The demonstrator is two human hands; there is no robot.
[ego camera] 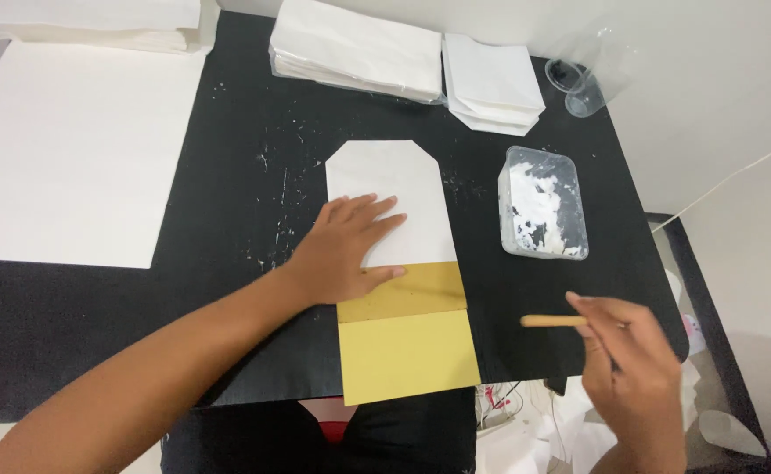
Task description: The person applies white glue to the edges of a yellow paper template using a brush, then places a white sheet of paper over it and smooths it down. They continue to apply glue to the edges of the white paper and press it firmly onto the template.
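Between the right hand (pixel 633 369), closed on a thin wooden stick (pixel 552 321), and the white folded paper piece (pixel 392 202) pinned by the left hand (pixel 343 248), bare black tabletop (pixel 500 307) is left open. Just beyond the stick, the way is blocked by a clear rectangular plastic tub of white paste (pixel 544 213).

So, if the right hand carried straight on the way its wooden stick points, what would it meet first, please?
The right hand holds a wooden stick pointing left across the black table. Going straight on, it would probably meet the folded paper bag first, near its yellow-brown strip, though height above the table is unclear.
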